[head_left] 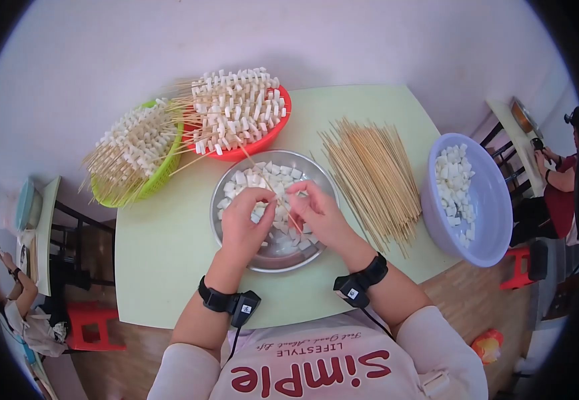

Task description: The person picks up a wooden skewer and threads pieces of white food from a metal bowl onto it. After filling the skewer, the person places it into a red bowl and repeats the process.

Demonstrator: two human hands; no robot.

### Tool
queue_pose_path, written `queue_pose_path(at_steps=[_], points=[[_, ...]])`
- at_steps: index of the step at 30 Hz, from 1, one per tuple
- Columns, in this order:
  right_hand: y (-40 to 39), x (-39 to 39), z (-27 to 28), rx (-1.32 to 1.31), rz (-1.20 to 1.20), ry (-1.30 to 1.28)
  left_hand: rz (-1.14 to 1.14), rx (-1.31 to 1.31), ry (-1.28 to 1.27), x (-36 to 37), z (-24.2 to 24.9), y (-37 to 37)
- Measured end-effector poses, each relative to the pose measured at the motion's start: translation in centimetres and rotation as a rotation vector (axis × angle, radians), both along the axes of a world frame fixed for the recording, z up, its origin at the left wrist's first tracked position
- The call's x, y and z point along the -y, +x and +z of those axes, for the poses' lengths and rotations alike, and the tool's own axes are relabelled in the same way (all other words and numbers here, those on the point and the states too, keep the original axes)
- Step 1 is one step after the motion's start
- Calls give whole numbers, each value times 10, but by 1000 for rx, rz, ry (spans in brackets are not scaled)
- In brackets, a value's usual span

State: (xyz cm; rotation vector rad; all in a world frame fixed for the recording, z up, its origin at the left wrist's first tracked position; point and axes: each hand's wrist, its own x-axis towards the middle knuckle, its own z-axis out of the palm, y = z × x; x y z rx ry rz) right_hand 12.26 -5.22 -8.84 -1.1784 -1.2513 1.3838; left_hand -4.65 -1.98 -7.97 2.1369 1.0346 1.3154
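Note:
Over a round metal bowl (281, 269) of white cubes (239, 179), both my hands come together at fingertip height. A thin bamboo skewer (248, 155) slants between them, its upper part leaning away toward the red basket. My left hand (244, 217) is closed in a pinch, with a small white cube at the thumb and index tips, right by the skewer. The fingers of my right hand (323, 217) are closed around the skewer's lower part, which they partly hide. More loose cubes lie beneath both hands in the bowl.
A red basket (257, 148) and a green basket (159, 181) hold heaped skewers of white pieces. Right of the bowl lies a pile of bare skewers (373, 177), then a purple basin (489, 220) with white cubes. Other people sit at tables on both sides.

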Motion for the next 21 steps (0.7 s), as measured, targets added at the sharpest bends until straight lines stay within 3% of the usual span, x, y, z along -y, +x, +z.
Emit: queue_pose_path(at_steps=[2,4,8,10,12,14,15,17,21], points=[[-4,-1,-3,-285,-128,105,-66,-7,-21,1,4,0],[-2,-2,-3,-262,-77,85,-255,-112,95,0,6,3],[7,-2,2,-210,-84,-18,-279,-93,94,-1,7,0],[15,-6,-2,-310,-166,-37,-16,132,-42,-7,9,-4],[26,-13,-5,-741,-155,-48,88,121,-110,-17,16,-7],[25,-13,-2,-816,-194,-81,97,-156,-156,-29,13,-8],[26,-14,-4,-825,-177,-72,103,-158,-153,-36,12,-6],[26,-13,-4,-836,-157,-71,-12,-466,-26,-47,8,-3],[23,-7,3,-731,-169,-47,-66,-656,-53,-53,4,7]])
